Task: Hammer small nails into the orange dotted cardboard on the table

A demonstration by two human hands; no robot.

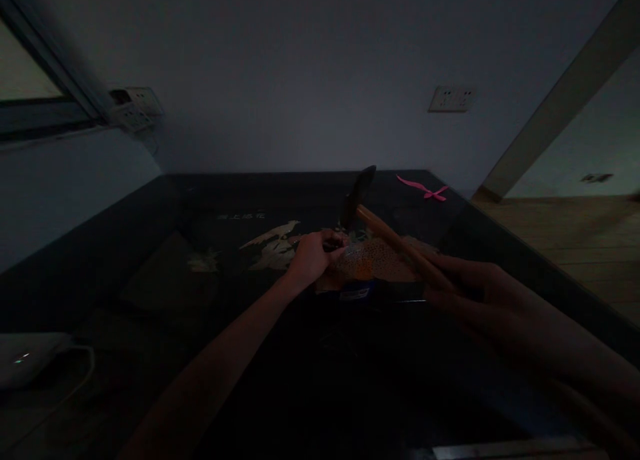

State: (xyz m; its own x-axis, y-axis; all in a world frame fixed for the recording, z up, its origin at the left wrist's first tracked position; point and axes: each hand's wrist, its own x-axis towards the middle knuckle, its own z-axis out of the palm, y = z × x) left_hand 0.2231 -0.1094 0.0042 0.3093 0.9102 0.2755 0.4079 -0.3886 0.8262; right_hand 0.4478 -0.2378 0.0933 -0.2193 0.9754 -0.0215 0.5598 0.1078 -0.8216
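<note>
Far left, low: a white box [30, 357] with a small green light, a pale cable [91, 363] looping from its right side. Above it, wall sockets [144, 101] near the corner. Light poor throughout.

Next, the dark table [280, 393] before you, with a pale leaf-like pattern [275, 247] on its top and a short row of light lettering [243, 216] beyond that.

Your left hand [311, 255] reaches in to mid-table, just right of the pattern. Fingers curled, thumb and fingertips drawn close together; too dark to tell whether anything is pinched between them. Right beside the fingertips, a speckled orange-brown patch [384, 259]; at its near edge, a blue label [357, 291].

The hammer [389, 232] slants across above that patch. Its dark head lies just beyond and above your left fingertips, lower end close to them; contact cannot be made out. The wooden handle runs down to the right, into your right hand [487, 300], which is closed round the grip end.

Beyond the hammer, right: a pink ribbon [425, 188] near the far corner, a wall socket [451, 99] above it. Far right, wooden floor [565, 237].
</note>
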